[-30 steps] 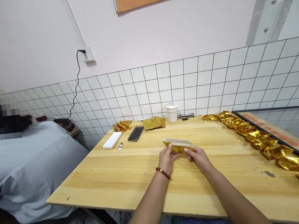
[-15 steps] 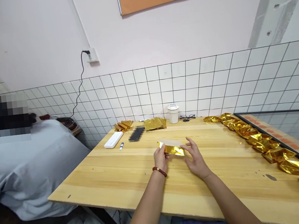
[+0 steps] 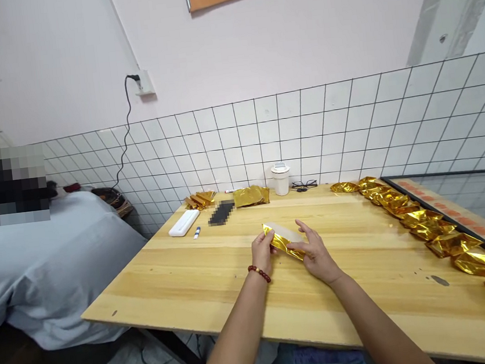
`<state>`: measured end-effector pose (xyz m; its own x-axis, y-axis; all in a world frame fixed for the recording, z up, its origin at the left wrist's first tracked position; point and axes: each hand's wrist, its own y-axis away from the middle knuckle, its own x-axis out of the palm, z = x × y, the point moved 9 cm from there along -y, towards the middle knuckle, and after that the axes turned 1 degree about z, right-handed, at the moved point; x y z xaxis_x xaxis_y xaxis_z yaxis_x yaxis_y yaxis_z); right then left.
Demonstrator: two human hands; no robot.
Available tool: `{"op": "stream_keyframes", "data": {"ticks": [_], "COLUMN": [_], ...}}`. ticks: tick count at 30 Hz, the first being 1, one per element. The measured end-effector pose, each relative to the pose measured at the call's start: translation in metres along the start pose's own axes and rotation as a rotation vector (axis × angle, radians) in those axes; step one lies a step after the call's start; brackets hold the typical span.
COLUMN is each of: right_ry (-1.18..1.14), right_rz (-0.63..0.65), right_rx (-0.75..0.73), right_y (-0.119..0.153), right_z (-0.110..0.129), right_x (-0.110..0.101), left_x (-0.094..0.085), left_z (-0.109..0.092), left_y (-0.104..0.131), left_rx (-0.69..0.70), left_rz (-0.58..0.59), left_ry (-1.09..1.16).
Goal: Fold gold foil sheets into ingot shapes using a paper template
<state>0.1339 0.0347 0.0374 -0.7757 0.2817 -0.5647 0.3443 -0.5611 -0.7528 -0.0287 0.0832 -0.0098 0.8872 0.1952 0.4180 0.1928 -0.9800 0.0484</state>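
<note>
At the left edge, a seated person in a pale grey-blue cloth top [image 3: 55,273] was bent forward. In the upper left, a square white plastic socket [image 3: 144,84] carried a thin black cable [image 3: 128,128].

Left of centre, on the pale wooden table with visible grain [image 3: 162,284], lay a smooth white oblong case with rounded edges [image 3: 184,222], a small white-and-blue stick [image 3: 197,233] just beside it, folded narrow gold foil strips [image 3: 201,201] and a black rectangular object [image 3: 222,213], blurred. A flat stack of dull gold foil sheets [image 3: 252,196] lay farther right, near the wall.

At centre, the left hand [image 3: 263,252], wearing a dark red bead bracelet [image 3: 259,273], pinched the left end of a folded gold foil piece [image 3: 281,243]. This piece sat slanted, left end higher, showing a glossy gold band below a pale matte face. The right hand [image 3: 320,255] was spread, digits parted, one laid against the foil near its right end.

Behind stood a white lidded cylindrical cup [image 3: 281,180], upright, beside black-framed glasses [image 3: 305,185].

Along the right, a row of crinkled, glossy gold foil pieces [image 3: 423,225] ran diagonally beside a black-edged panel [image 3: 459,218].
</note>
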Motion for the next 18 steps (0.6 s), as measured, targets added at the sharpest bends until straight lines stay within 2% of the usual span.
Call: {"op": "stream_keyframes", "data": {"ticks": [4,9,18], "right_ry": [0.015,0.037,0.047], "right_rz": [0.0,0.01,0.08], "right_rx": [-0.032,-0.074,-0.024], "right_y": [0.001,0.002,0.002], "right_z": [0.002,0.006,0.003], "right_x": [0.001,0.006,0.011], "left_x": [0.007,0.014,0.02], "left_z": [0.0,0.004,0.013], "left_y": [0.002,0.001,0.004], "left_rx": [-0.026,-0.134,-0.257], "left_rz": [0.057,0.126,0.163], "left_ry": [0.217,0.501,0.564]}}
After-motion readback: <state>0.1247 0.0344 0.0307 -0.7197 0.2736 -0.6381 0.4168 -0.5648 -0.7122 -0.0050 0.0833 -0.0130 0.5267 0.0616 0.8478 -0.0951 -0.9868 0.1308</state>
